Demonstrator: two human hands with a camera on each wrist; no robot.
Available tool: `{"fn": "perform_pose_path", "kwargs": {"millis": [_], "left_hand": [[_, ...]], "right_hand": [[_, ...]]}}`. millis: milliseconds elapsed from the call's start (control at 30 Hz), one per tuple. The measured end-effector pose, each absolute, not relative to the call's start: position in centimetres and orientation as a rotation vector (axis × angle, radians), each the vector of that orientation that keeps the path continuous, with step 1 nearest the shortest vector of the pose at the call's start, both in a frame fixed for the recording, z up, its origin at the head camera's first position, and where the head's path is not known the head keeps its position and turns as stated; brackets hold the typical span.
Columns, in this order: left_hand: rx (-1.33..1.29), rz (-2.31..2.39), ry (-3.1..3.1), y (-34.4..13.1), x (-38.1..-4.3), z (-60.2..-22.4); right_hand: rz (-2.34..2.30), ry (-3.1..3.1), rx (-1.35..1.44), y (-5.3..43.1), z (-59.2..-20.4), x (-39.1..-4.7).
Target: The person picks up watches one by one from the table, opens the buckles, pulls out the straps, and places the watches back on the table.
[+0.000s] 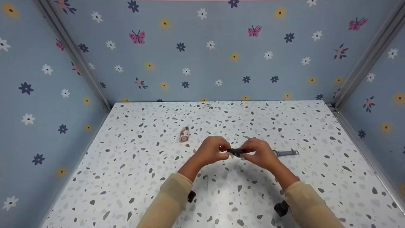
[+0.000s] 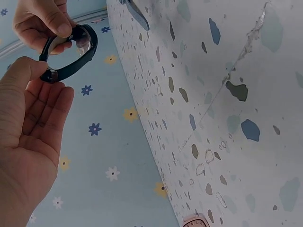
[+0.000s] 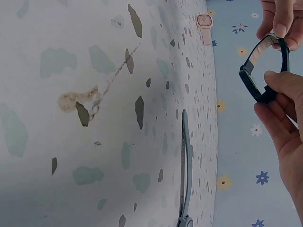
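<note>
Both hands hold a black wristwatch [image 1: 235, 152] just above the table, its strap bent round into a loop. My left hand [image 1: 211, 151] pinches the strap; in the left wrist view, thumb and fingers are on the strap [image 2: 78, 67] near its buckle. Opposite it, my right hand [image 1: 260, 153] grips the watch by its case end, with thumb and fingertips on the dark case [image 3: 254, 86] in the right wrist view. The loop stands open between the hands. Part of the watch is hidden behind the fingers.
A pink watch [image 1: 184, 135] lies on the speckled table [image 1: 142, 190], left of and beyond the left hand. A grey-blue watch [image 1: 287, 153] lies right of the right hand, partly covered by it. Flower-patterned walls [image 1: 202, 57] enclose the table's back and sides.
</note>
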State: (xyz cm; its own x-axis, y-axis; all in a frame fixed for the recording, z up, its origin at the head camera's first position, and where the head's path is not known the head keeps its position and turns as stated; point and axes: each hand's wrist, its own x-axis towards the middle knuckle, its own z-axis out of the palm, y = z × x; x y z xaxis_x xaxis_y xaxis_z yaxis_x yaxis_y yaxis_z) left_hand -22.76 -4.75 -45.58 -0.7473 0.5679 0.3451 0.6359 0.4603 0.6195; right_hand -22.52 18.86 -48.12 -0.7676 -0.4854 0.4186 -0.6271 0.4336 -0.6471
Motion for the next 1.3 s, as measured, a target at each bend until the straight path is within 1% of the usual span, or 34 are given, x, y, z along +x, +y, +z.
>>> {"fn": "perform_pose_path", "kwargs": {"millis": [367,600,767,933,1133,1300], "left_hand": [[-1.098,-1.277,-2.551,-4.90,-22.67,-46.04],[-1.095,-1.543,-2.465,-5.10,-22.58,-46.27],[-1.049,-1.638,-2.450,-5.25,-22.52,-46.44],[-1.001,-1.587,-2.512,-5.32,-22.39,-46.28],[-1.100,-1.340,-2.548,-5.01,-22.35,-45.70],[-1.124,-1.215,-2.554,-5.09,-22.18,-45.67]], "right_hand": [[1.315,-2.527,0.956,19.01,-48.46,-22.45],[1.347,-2.521,0.957,19.15,-48.28,-22.46],[1.404,-2.499,0.932,18.98,-48.11,-22.30],[1.395,-2.483,0.937,18.48,-47.99,-22.12],[1.291,-2.485,0.996,18.69,-48.02,-22.17],[1.223,-2.473,1.051,18.73,-48.07,-22.40]]}}
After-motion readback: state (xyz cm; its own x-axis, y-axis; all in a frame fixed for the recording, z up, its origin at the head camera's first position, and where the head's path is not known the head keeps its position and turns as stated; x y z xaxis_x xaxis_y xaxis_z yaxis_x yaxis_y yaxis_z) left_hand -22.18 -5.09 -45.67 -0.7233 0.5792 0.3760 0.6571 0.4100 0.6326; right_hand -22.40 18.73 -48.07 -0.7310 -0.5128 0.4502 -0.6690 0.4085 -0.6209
